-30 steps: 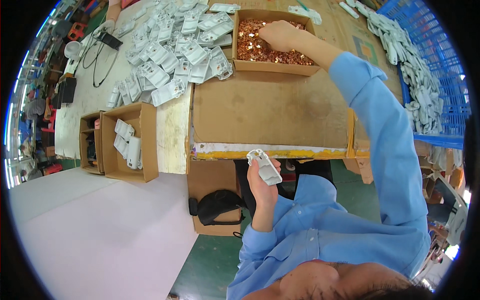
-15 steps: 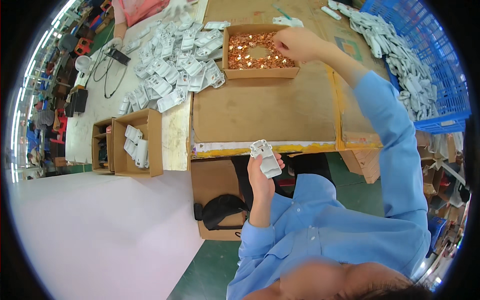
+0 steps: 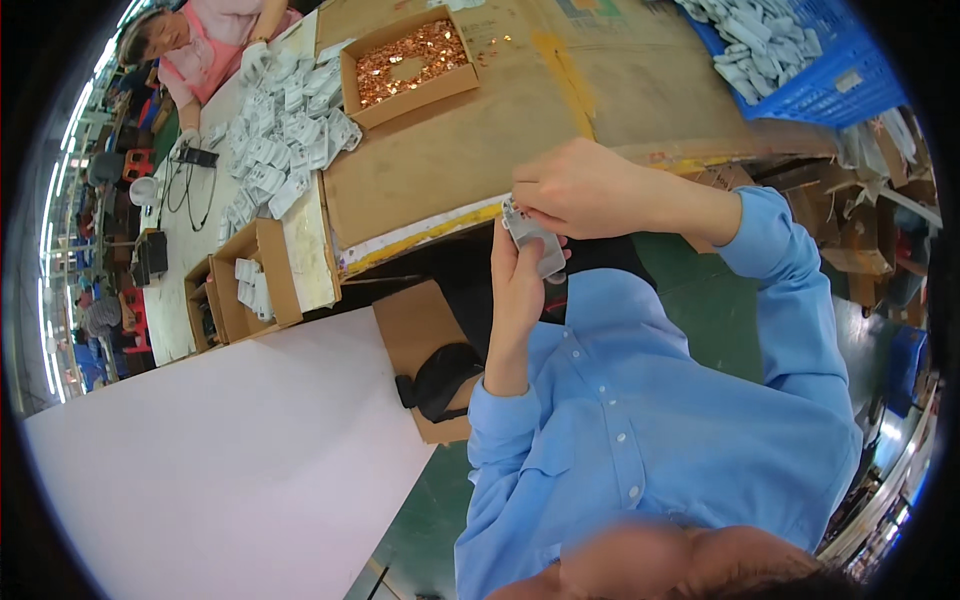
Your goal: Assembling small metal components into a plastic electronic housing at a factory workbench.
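Observation:
My left hand (image 3: 515, 290) is wrapped round a white plastic housing (image 3: 537, 243) just off the table's front edge, thumb on its hollow face. Over the housing's upper end, my right hand (image 3: 580, 188) is closed, its fingertips pinched against the part. Whatever sits between those fingertips is too small and covered to make out. Beyond my hands, a shallow cardboard box (image 3: 425, 97) holds many small shiny copper-coloured metal pieces (image 3: 430, 50). Left of that box lies a heap of similar white housings (image 3: 285, 130).
A blue plastic crate (image 3: 835, 92) of white parts stands at the far right. On the left, a cardboard box (image 3: 283, 275) holds several housings, near a black device with a cable (image 3: 198, 157). A person in pink with white gloves (image 3: 253, 62) is across the table.
My right hand has come back from the box of copper pieces to the housing in my left hand. The view has turned, bringing more of the other person into sight.

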### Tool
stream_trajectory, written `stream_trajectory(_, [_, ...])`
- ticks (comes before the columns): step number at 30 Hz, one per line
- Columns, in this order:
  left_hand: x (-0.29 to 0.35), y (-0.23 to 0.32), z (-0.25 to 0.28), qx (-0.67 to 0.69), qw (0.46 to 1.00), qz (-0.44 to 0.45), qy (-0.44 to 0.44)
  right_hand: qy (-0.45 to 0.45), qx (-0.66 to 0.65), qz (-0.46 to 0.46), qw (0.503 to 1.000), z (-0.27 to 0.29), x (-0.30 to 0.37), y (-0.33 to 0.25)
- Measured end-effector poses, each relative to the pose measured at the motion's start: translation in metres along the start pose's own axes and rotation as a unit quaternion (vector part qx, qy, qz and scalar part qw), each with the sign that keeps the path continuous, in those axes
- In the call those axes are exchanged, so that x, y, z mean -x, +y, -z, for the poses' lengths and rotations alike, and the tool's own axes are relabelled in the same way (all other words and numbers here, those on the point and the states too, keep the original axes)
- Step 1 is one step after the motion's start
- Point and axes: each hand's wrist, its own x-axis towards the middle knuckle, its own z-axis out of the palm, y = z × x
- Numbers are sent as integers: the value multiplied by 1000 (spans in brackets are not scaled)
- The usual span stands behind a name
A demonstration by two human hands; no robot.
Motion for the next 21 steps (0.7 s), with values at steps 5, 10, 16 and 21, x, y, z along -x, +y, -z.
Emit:
stream_trajectory(5, [13,-7,-7,-99,994,-32,-24,54,33,14,998,-18,26,-11])
stream_trajectory(10, [24,-10,-17,-131,990,-42,-30,74,39,-17,996,-17,39,-20])
stream_trajectory(16, [29,-15,-20,-126,989,-57,-49,76,39,-38,996,-14,47,-26])
stream_trajectory(21, [31,-16,-23,-100,992,-59,-49,82,44,-64,994,-11,53,-30])
